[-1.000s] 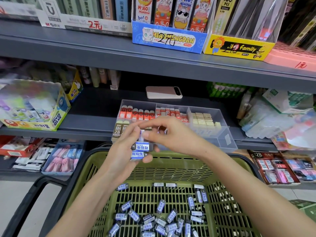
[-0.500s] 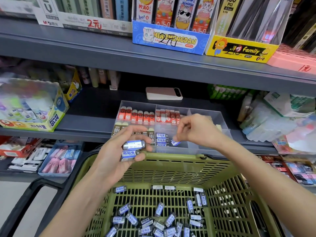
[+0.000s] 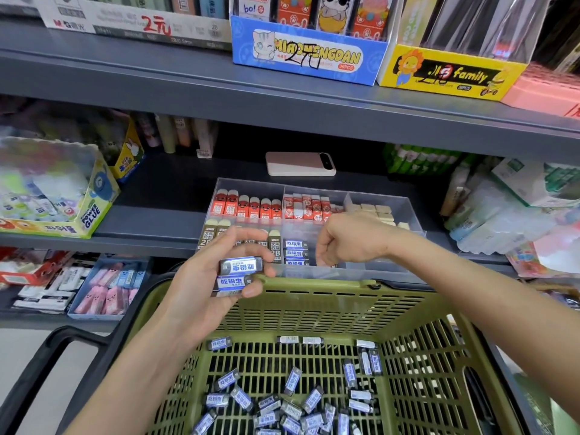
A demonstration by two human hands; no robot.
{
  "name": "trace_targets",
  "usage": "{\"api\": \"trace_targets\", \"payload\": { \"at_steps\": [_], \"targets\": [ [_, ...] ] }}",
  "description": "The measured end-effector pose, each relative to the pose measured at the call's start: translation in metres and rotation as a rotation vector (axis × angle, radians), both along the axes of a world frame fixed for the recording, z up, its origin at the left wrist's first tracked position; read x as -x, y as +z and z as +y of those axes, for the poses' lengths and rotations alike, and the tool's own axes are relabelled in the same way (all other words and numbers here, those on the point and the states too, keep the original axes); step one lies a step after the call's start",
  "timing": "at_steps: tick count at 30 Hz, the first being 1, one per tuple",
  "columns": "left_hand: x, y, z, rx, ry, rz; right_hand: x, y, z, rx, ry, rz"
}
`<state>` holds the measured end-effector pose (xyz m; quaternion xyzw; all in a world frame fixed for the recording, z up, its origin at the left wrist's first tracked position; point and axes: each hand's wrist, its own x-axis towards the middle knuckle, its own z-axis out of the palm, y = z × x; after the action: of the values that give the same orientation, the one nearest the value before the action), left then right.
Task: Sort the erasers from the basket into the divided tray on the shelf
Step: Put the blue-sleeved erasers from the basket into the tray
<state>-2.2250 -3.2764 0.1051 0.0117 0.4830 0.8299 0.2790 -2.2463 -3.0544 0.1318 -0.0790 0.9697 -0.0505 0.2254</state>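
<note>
Head view. Gripped a stack of erasers [image 3: 241, 267] in the left hand [image 3: 216, 287], thumb over the top and fingers curled beneath, at least two blue-labelled ones showing, long axes running left to right. Held it just above the far rim of the green basket [image 3: 314, 298] and just short of the divided tray [image 3: 411, 211] on the shelf [image 3: 157, 221].

Had the right hand [image 3: 348, 243] down in the tray's front middle compartment, fingers curled, tips hidden behind the tray's front wall; could not tell whether an eraser was pinched there. Found it just beside the blue row [image 3: 296, 253] lying in that compartment, labels up, long axes also left to right.

Judged the right hand nearer the slot and the left the supply: from the stack, up, rightward and away, same lie as the row, no turning called for.

Elsewhere in the tray: red-sleeved erasers [image 3: 248, 208] upright along the back, brown 2B erasers [image 3: 208, 237] front left, cream erasers [image 3: 376, 211] at the right. In the basket: many loose erasers [image 3: 282, 403] scattered at all angles across the floor, so judged far from finished.
</note>
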Motion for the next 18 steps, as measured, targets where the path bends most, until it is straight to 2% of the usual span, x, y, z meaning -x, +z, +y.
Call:
{"api": "trace_targets", "payload": {
  "at_steps": [5,10,18],
  "targets": [
    [0.0,0.0,0.001,0.013,0.003,-0.001,0.004,0.0,-0.001,-0.045,0.033,-0.065],
    [-0.001,0.0,0.002,0.02,0.018,-0.009,0.01,0.002,-0.001,0.171,-0.069,-0.299],
    [-0.002,-0.001,0.002,0.004,0.025,-0.027,0.005,-0.002,-0.001,0.295,-0.131,-0.287]
  ]
}}
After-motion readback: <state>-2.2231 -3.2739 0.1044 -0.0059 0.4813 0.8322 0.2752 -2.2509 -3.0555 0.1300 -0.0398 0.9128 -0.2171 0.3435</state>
